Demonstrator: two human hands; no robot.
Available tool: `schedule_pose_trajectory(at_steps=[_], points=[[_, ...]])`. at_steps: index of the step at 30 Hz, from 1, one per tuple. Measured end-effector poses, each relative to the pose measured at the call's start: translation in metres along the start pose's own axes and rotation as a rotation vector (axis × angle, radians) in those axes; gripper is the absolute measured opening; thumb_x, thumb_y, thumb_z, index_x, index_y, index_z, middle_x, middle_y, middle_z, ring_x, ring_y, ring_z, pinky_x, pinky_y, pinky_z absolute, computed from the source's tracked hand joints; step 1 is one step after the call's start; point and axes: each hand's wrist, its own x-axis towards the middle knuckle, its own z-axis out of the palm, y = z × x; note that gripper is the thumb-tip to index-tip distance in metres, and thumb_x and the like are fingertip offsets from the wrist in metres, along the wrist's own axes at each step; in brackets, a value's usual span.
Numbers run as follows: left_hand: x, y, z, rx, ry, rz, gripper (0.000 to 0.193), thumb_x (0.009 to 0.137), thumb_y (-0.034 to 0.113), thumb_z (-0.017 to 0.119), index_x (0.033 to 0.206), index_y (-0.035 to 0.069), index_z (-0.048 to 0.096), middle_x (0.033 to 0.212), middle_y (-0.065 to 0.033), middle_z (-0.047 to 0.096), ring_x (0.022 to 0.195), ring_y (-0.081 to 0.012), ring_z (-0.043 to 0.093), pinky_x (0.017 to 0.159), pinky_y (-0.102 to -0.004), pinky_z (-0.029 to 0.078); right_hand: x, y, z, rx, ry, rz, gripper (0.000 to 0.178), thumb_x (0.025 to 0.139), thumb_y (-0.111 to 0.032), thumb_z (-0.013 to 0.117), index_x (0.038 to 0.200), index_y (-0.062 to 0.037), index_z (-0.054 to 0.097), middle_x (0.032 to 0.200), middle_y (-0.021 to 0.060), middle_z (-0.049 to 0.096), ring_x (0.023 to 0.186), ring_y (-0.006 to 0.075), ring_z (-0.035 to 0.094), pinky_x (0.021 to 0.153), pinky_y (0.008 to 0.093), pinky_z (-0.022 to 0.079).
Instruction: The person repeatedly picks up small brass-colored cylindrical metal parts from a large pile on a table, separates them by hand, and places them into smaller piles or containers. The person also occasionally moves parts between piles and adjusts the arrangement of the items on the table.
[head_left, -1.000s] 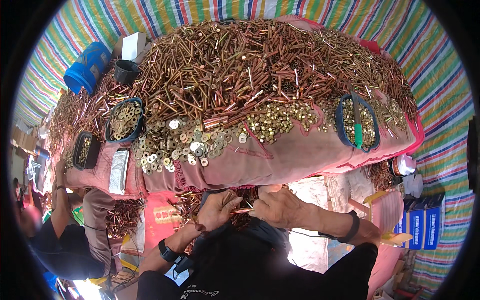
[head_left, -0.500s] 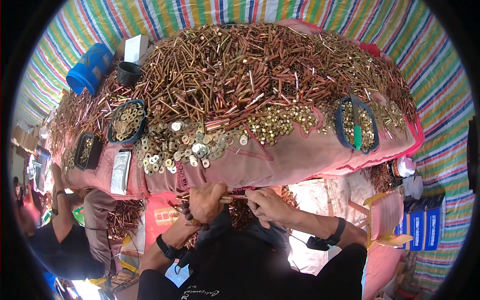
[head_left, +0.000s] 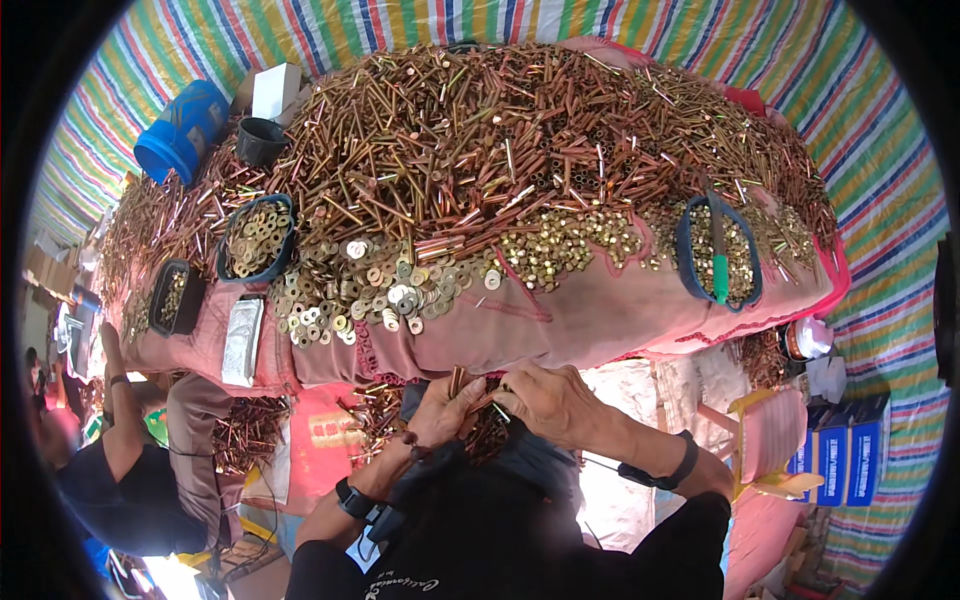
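The left hand [head_left: 446, 409] grips slim metal rods [head_left: 457, 381], near centre; the right hand [head_left: 548, 403] curls in close beside, its hold impossible to tell. Apparently two-handed rod work, calling for a steady left grip. Farther: washers [head_left: 345, 292] left, nuts [head_left: 560, 247] right.

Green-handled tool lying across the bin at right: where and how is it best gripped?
Probably by the green handle, with the right hand coming from the near side: the handle lies toward the near end of the blue bin, while the narrow grey part points away.
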Motion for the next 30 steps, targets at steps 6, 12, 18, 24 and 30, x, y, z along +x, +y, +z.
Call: schedule_pose_trajectory(at_steps=[6,12,18,24,30], points=[[-0.002,-0.025,-0.001,0.142,0.233,0.084,0.037,0.114,0.033,0.055,0.096,0.001,0.065,0.069,-0.0049,0.067,0.063,-0.0128,0.067,0.053,-0.0290,0.052,-0.009,0.018,0.017,0.002,-0.095,-0.173,0.013,0.097,-0.010,0.069,0.095,-0.0002,0.060,0.078,0.0159,0.056,0.071,0.0370,0.062,0.057,0.0476,0.049],[0.002,-0.022,-0.028,0.019,0.472,0.148,0.043,0.113,0.041,0.055,0.098,0.001,0.061,0.072,-0.0047,0.065,0.060,-0.0147,0.067,0.052,-0.0291,0.054,-0.018,0.035,0.032,0.211,-0.360,0.125,0.030,0.102,-0.023,0.064,0.091,0.0048,0.064,0.075,0.0264,0.061,0.073,0.0461,0.065,0.068,0.0534,0.050],[0.029,0.017,-0.031,-0.224,0.574,0.311,0.039,0.112,0.046,0.056,0.104,0.008,0.051,0.068,0.0026,0.048,0.048,-0.0086,0.046,0.041,-0.0268,0.041,0.014,0.043,0.031,0.157,-0.308,0.353,0.033,0.102,-0.029,0.067,0.092,0.0016,0.069,0.083,0.0236,0.068,0.082,0.0423,0.068,0.075,0.0502,0.052],[0.074,0.023,-0.023,-0.361,0.588,0.389,0.029,0.114,0.035,0.055,0.107,0.007,0.057,0.079,-0.0004,0.059,0.070,-0.0117,0.062,0.062,-0.0259,0.054,0.083,0.094,0.040,-0.054,0.185,0.354,0.023,0.099,-0.025,0.070,0.098,-0.0021,0.070,0.090,0.0195,0.068,0.084,0.0419,0.068,0.074,0.0511,0.052],[0.101,0.007,-0.020,-0.340,0.507,0.540,0.032,0.111,0.027,0.062,0.126,0.000,0.068,0.101,-0.0052,0.074,0.094,-0.0119,0.068,0.089,-0.0289,0.053,0.096,0.110,0.047,-0.301,0.091,0.278,0.017,0.096,-0.021,0.074,0.103,-0.0057,0.069,0.095,0.0198,0.063,0.083,0.0430,0.067,0.072,0.0529,0.052]])
